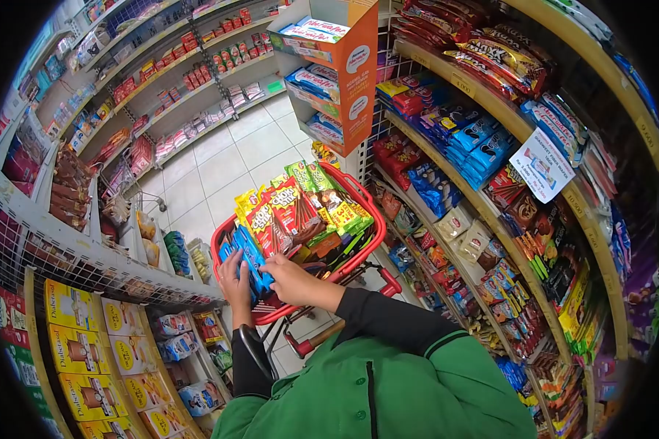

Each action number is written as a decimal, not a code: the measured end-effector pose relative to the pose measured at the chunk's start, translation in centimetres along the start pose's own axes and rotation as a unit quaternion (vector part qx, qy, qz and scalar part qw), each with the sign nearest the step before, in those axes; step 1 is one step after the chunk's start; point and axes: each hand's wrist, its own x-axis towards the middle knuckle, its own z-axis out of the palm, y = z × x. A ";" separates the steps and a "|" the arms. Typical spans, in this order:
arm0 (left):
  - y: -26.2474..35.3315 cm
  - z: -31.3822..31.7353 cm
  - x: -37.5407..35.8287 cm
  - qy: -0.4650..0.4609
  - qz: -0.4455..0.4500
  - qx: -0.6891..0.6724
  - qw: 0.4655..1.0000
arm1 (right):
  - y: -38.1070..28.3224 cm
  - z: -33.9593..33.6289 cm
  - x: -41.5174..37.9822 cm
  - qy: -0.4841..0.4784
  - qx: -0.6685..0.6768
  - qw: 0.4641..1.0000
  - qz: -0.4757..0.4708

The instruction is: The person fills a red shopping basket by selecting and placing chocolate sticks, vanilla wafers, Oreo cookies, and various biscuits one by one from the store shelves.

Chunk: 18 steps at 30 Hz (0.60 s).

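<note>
A red shopping basket (383, 233), resting on a cart, is filled with snack packs. Several blue snack packets (247, 252) stand at its left side. My left hand (234, 284) is closed around their near left edge, partly hiding them. On their right edge, my right hand (289, 282) grips with thumb and fingers, the fingertips partly out of sight. Beside the blue packets are red-and-yellow chocolate stick packs (268, 230), then green packs (300, 175) farther back. Smaller packets in yellow, green and orange lie toward the basket's right side.
Shelves of bagged snacks (483, 143) curve along the right. An orange cardboard display (355, 88) stands just beyond the basket. On the left are wire-fronted shelves (110, 267) and yellow boxes (84, 350). A tiled aisle floor (212, 172) runs ahead.
</note>
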 end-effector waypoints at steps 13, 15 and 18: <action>-0.3 0.4 -0.1 0.029 -0.025 -0.038 0.999 | 1.6 -24.9 -7.1 0.596 -0.076 0.795 0.079; -0.2 0.4 -0.2 0.037 -0.033 -0.040 0.998 | 5.3 -28.9 -9.5 0.642 -0.204 0.722 0.154; 0.1 0.3 -0.2 0.042 -0.033 -0.033 0.998 | 7.8 -32.3 -11.2 0.622 -0.296 0.648 0.325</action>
